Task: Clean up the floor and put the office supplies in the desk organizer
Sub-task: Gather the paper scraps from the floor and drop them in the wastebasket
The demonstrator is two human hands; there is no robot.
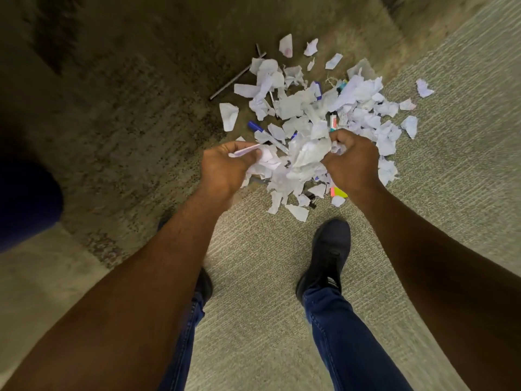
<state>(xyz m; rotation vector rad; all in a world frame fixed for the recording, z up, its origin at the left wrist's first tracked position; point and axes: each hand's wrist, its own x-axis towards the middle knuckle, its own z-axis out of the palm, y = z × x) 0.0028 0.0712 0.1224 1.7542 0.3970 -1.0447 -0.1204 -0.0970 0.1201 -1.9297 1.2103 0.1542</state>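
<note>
Head view: looking down at a carpet floor; both arms reaching forward
Left hand: fingers curled around torn paper scraps; a thin strip pinched at the thumb
Right hand: fingers curled around a crumpled paper wad, held between the two hands
Paper pile: many torn white pieces spread on the carpet, just beyond the hands
Office supplies: blue marker at the left edge of the pile; white marker near the right hand; gray sticks at far left; bright sticky notes and black binder clip at the near edge
Feet: dark shoe and blue jeans below the pile
</note>
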